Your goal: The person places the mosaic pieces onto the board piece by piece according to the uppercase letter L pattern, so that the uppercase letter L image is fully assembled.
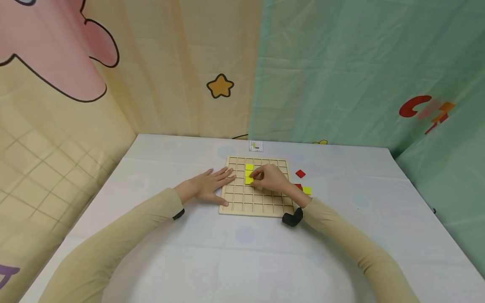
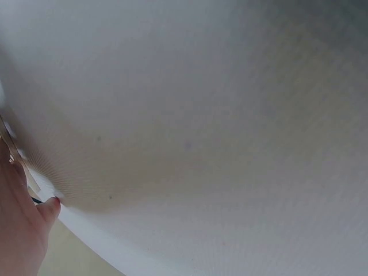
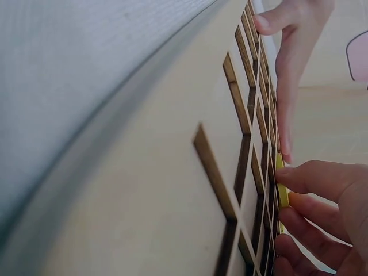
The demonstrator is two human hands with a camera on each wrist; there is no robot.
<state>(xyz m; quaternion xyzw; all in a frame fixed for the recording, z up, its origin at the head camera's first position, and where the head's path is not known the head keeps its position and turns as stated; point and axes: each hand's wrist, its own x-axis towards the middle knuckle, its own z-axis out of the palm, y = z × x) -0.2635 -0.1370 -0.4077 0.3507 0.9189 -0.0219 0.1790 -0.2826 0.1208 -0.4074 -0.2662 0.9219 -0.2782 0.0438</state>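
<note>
The wooden grid board [image 1: 257,207] is touched at its left edge by the left hand [image 1: 206,185], fingers spread. A yellow square tile [image 3: 282,194] is pinched at the grid by the right hand [image 1: 273,179]. Beyond the board, a printed grid card [image 1: 255,146] is laid.

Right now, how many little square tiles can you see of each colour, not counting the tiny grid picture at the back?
Yellow tiles: 4 (3 on the board, 1 beside it)
Red tiles: 2 (both beside the board, one partly hidden)
Total: 6 in view; the right hand could be hiding more.
</note>
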